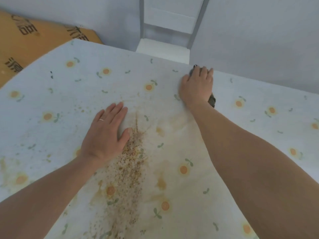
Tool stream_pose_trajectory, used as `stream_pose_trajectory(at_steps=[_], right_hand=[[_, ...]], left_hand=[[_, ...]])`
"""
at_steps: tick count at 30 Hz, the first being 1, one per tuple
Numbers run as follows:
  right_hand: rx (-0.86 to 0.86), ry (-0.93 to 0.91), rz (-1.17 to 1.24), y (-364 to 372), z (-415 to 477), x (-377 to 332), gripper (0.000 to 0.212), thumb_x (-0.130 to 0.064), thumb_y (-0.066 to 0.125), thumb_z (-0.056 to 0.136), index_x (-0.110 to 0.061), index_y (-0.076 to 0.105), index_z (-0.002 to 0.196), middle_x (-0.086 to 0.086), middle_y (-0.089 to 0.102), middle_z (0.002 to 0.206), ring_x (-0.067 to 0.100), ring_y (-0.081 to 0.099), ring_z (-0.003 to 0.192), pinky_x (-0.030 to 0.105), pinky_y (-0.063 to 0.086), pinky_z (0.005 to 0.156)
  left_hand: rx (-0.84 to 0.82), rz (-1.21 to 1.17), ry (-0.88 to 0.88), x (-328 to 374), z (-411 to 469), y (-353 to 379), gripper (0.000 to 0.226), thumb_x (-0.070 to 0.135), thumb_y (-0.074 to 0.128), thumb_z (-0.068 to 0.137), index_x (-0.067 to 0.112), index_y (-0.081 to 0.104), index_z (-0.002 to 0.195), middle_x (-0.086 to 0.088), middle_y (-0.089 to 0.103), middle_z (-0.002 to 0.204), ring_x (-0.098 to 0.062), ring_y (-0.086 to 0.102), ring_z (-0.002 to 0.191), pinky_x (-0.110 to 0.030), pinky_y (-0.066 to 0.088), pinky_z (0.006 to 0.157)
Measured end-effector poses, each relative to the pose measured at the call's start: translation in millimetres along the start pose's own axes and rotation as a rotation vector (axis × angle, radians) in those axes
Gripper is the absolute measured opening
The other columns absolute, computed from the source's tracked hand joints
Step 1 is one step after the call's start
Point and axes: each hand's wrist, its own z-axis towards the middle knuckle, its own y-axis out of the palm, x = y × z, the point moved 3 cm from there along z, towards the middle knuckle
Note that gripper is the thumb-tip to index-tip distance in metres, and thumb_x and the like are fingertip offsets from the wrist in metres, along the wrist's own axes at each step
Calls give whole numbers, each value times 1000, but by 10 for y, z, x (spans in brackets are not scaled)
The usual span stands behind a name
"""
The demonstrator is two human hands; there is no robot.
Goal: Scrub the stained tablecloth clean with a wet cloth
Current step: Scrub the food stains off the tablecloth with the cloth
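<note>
- The tablecloth (57, 94), pale with a print of small orange flowers and green sprigs, covers the whole table top.
- A grainy brown-orange stain (128, 171) runs in a long band down the middle of it, with paler yellow smears (161, 183) to its right and fine specks to its left.
- The left hand (105, 135) lies flat on the fabric, fingers loose and spread, grasping nothing; its thumb touches the top of the stain band. A ring (101, 120) sits on one finger.
- The right hand (196, 87) presses down near the far edge of the table, curled over a dark grey cloth (212, 100) that peeks out beside the wrist and at the fingertips.
- A brown cardboard box (25, 42) with dark printed characters lies beyond the table at far left.
</note>
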Motion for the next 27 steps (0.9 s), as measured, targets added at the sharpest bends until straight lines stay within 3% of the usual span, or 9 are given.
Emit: stream_pose_trajectory(at_steps=[5,7,10,12,17,20,22,25,27], right_hand=[[-151,-471,9,111,-322,-426,55,-32,29,104,-12,33,155,7,31,161,31,15,153,41,16,124],[-115,-414,-66,36,-204,-33,52,-30,29,104,-13,36,153,3,34,160,29,23,150,42,23,121],[-63,-94,-157,-141,125,696,50,-31,27,102,-10,41,145,6,42,153,33,30,145,49,31,114],[-88,7,-175,-176,163,793,48,-29,27,103,-8,43,143,10,45,151,35,28,145,48,32,113],[-136,-343,-218,-100,-101,443,46,-26,28,99,-10,47,137,8,51,141,30,37,139,45,36,110],[-159,-96,-211,-250,173,581,45,-22,29,99,-8,47,137,11,50,140,34,40,135,48,36,108],[-172,-41,-172,-191,79,481,45,-19,28,100,-6,44,141,12,47,144,32,36,137,45,36,108],[-127,-313,-99,-61,-358,316,46,-22,30,96,-7,46,137,9,49,139,30,39,133,43,39,109],[-159,-460,-11,-170,-457,507,42,-24,33,90,-14,50,127,7,53,123,29,50,112,42,46,94]], left_hand=[[5,-11,7,-19,-21,0,74,55,23,102,15,25,163,0,18,172,-16,12,159,-42,9,130],[8,-19,11,-3,-18,-9,74,56,23,101,15,25,163,-1,19,172,-17,12,159,-43,10,130],[11,-28,6,-10,-11,0,74,56,25,102,16,25,163,-1,19,172,-17,12,159,-43,11,130],[11,-27,7,-25,-12,17,73,56,26,102,16,25,164,0,18,172,-16,11,159,-43,10,130],[18,-30,13,-23,-9,9,75,57,26,102,14,25,163,-1,18,172,-17,11,159,-43,10,130],[16,-20,14,-11,-14,21,74,57,25,102,15,25,163,-1,18,172,-17,11,159,-43,10,130],[22,-18,12,-31,-26,25,74,57,26,102,15,25,163,-1,18,172,-17,11,159,-43,10,130],[34,-31,18,-35,-24,11,75,56,27,101,15,27,163,-1,20,171,-17,13,159,-44,11,130],[34,-35,21,-22,-11,20,75,56,27,101,14,27,163,-2,21,171,-18,14,159,-44,11,130]])
